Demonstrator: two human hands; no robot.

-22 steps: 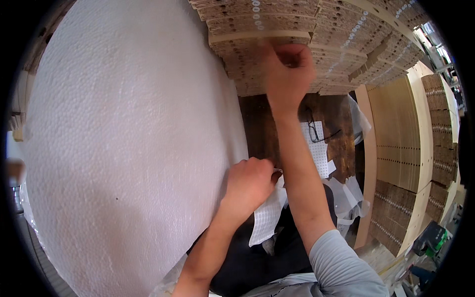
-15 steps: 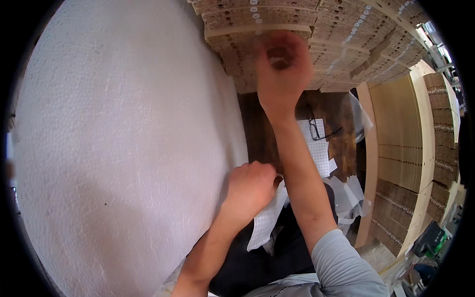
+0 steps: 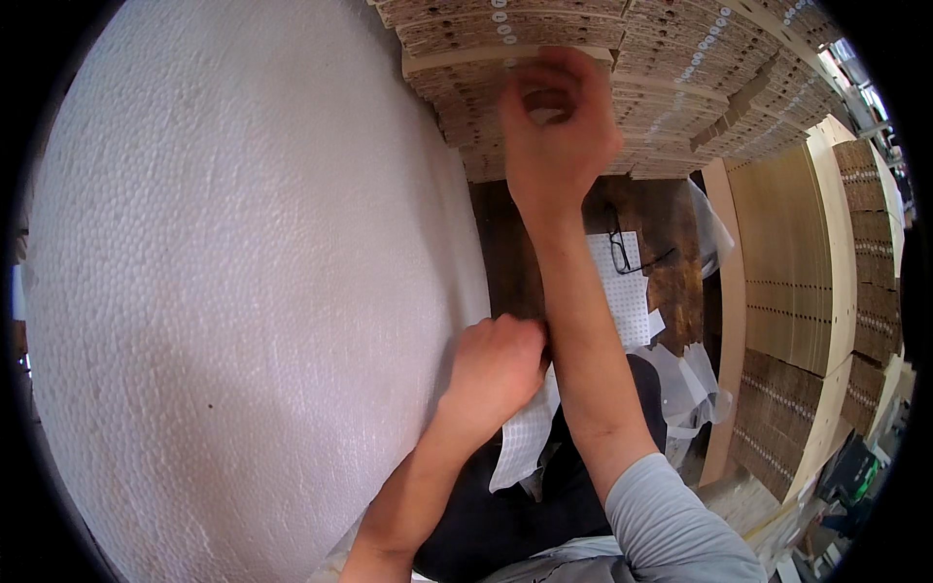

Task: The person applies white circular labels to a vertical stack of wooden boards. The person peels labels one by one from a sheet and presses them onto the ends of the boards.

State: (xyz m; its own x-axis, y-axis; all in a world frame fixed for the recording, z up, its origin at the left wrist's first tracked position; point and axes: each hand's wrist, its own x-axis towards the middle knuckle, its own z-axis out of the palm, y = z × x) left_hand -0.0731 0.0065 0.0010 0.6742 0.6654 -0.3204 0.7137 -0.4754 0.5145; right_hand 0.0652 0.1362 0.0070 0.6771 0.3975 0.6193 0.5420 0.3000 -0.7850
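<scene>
My left hand, low in the middle, is closed on the top of a white sticker sheet that hangs down over my lap. Its fingertips are partly hidden behind my right forearm. Further up, my right hand is at the edges of a stack of brown boards, thumb and fingers curled together in a ring. Its fingertips are blurred, and whatever they pinch is too small to make out. Small round white stickers run in a line across the board edges just above that hand.
A big white foam-like sheet stands along my left. On the dark wooden surface lie eyeglasses, more sticker sheets and crumpled clear backing. At right, more board stacks stand beside pale wooden uprights.
My right hand has shifted slightly up along the board edges. The left hand keeps its hold on the sticker sheet, nearly still.
</scene>
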